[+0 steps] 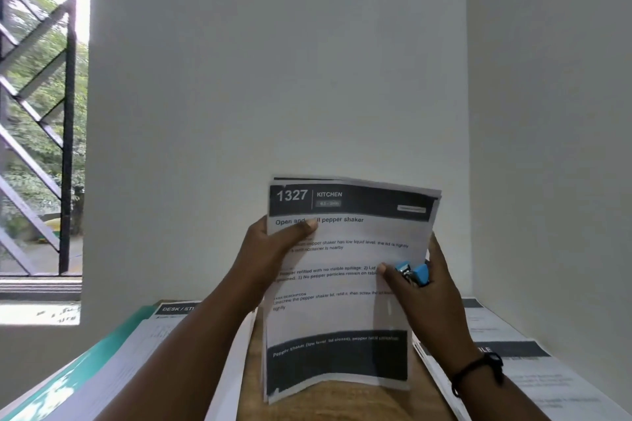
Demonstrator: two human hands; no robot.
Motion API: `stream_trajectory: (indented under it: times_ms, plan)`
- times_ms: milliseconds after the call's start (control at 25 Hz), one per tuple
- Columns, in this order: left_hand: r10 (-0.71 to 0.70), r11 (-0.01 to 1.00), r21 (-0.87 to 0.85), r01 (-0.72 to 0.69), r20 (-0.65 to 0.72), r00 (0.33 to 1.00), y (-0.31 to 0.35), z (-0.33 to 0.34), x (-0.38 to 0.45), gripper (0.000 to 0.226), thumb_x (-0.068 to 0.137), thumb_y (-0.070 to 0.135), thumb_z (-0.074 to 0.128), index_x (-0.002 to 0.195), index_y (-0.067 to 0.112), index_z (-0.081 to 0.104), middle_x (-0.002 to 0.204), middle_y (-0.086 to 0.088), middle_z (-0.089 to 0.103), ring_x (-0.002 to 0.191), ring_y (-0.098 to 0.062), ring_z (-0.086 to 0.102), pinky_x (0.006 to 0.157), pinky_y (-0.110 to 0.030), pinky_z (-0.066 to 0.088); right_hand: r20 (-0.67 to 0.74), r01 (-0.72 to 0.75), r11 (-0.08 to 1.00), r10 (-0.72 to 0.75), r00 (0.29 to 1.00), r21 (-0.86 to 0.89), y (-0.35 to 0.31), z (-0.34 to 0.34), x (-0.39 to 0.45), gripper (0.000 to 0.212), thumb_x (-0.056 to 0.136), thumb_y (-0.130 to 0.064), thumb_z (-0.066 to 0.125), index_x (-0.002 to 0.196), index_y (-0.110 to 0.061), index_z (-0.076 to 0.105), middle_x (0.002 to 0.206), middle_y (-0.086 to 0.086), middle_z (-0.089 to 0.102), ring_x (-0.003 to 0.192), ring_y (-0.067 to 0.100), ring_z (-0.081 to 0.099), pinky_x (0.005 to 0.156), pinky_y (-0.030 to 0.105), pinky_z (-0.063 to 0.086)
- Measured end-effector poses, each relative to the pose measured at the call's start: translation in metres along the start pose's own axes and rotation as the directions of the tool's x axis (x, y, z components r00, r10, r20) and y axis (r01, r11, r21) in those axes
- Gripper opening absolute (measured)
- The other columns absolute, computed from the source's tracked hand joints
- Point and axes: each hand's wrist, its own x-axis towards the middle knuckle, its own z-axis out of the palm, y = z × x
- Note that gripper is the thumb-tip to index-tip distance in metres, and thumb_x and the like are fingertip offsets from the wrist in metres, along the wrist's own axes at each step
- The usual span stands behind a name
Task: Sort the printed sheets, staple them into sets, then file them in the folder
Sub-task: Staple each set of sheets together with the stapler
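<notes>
Both my forearms rise from the bottom edge, from about 7 and 5 o'clock, and meet at a set of printed sheets (342,284) that I hold up off the wooden desk (328,400), in front of the pale wall (273,61).

My left hand (273,249) grips the set's left edge at about 10 o'clock from the page's middle, thumb lying across the front over the heading, the other fingers hidden behind the paper. My right hand (420,287) pinches the right edge at about 3 o'clock, thumb tip on the printed face, and the same hand also has a small blue stapler (413,273) tucked against its fingers, just beside the paper's edge. A black band (478,369) circles my right wrist.

The set stands nearly upright with its long axis running from 6 to 12 o'clock, leaning slightly to the right at the top. The dark header reading "1327 KITCHEN" is at the top, and the printed side faces me. The bottom edge curls forward above the desk.

At 8 o'clock, a stack of other sheets (147,345) lies on a teal folder (102,355). At 4 o'clock, more printed pages (533,383) lie flat on the desk. A barred window (41,113) fills the 9 o'clock side.
</notes>
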Motion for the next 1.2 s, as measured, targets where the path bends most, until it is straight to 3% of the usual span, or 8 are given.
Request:
stream_trajectory:
  times_ms: [240,400,560,720,840,960,1080,1200]
  plan:
    - [-0.029,0.997,-0.077,0.029,-0.008,1.0,-0.002,-0.014,0.015,0.035,0.07,0.029,0.075,0.099,0.014,0.064,0.089,-0.009,0.076,0.074,-0.026,0.072,0.064,-0.033,0.058,0.064,-0.014,0.997,0.019,0.998,-0.074,0.004,0.009,-0.002,0.092,0.071,-0.057,0.064,0.147,-0.031,0.019,0.125,-0.014,0.052,0.096,0.008,0.058,0.076,0.024,0.055]
    - [-0.145,0.98,0.148,0.136,0.048,0.988,-0.029,-0.01,0.002,0.014,0.089,0.027,0.065,0.102,0.02,0.062,0.085,0.005,0.077,0.074,-0.019,0.074,0.062,-0.03,0.058,0.1,-0.085,0.992,0.094,0.99,-0.09,0.009,0.012,-0.004,0.071,0.081,-0.038,0.071,0.137,-0.03,0.029,0.122,-0.011,0.052,0.091,0.007,0.057,0.072,0.022,0.054]
    - [-0.077,0.968,0.23,0.097,-0.095,0.992,-0.033,-0.009,0.001,0.009,0.096,0.031,0.055,0.099,0.024,0.06,0.087,0.003,0.075,0.074,-0.016,0.073,0.062,-0.029,0.057,0.071,-0.185,0.961,0.204,0.977,-0.205,0.013,0.009,-0.009,0.072,0.081,-0.038,0.072,0.139,-0.028,0.031,0.126,0.0,0.049,0.087,0.007,0.055,0.072,0.026,0.05]
    - [-0.201,0.977,-0.143,0.157,-0.375,0.905,-0.034,-0.017,0.014,0.01,0.099,0.021,0.053,0.107,0.02,0.059,0.1,-0.005,0.071,0.087,-0.026,0.07,0.079,-0.043,0.058,-0.155,-0.211,0.954,0.18,0.971,-0.212,0.005,0.005,-0.008,0.066,0.073,-0.048,0.077,0.126,-0.026,0.043,0.125,0.007,0.039,0.08,0.011,0.049,0.057,0.022,0.039]
    - [-0.446,0.854,-0.461,0.24,-0.412,0.795,-0.043,-0.021,0.016,0.012,0.097,0.022,0.057,0.109,0.018,0.058,0.103,-0.009,0.069,0.092,-0.033,0.068,0.085,-0.058,0.053,0.077,-0.465,0.873,0.459,0.885,0.144,0.002,0.023,-0.017,0.057,0.063,-0.055,0.08,0.098,-0.022,0.05,0.092,0.006,0.053,0.062,0.014,0.05,0.044,0.02,0.037]
    - [-0.568,0.757,-0.581,0.298,-0.362,0.739,-0.052,-0.019,0.008,0.018,0.096,0.024,0.058,0.112,0.016,0.058,0.101,-0.011,0.068,0.087,-0.032,0.068,0.077,-0.051,0.057,0.343,-0.67,0.681,0.579,0.74,0.296,-0.004,0.04,-0.032,0.021,0.079,-0.022,0.075,0.079,-0.011,0.057,0.048,0.002,0.044,0.037,0.011,0.034,0.037,0.016,0.024]
    - [-0.586,0.72,-0.613,0.327,-0.283,0.759,-0.064,-0.02,-0.003,0.023,0.096,0.023,0.059,0.115,0.012,0.059,0.104,-0.015,0.07,0.089,-0.034,0.068,0.071,-0.047,0.058,0.289,-0.627,0.724,0.559,0.777,0.287,-0.002,0.042,-0.032,0.015,0.081,-0.005,0.069,0.08,-0.005,0.054,0.044,0.006,0.039,0.033,0.012,0.033,0.036,0.017,0.026]
    - [-0.505,0.777,-0.539,0.325,-0.227,0.833,-0.061,-0.042,-0.01,0.02,0.095,0.01,0.057,0.113,0.006,0.062,0.104,-0.018,0.071,0.092,-0.034,0.068,0.082,-0.054,0.054,0.209,-0.483,0.852,0.444,0.872,0.205,0.003,0.028,-0.022,0.016,0.082,-0.001,0.067,0.079,-0.007,0.053,0.044,0.002,0.045,0.034,0.012,0.038,0.035,0.019,0.029]
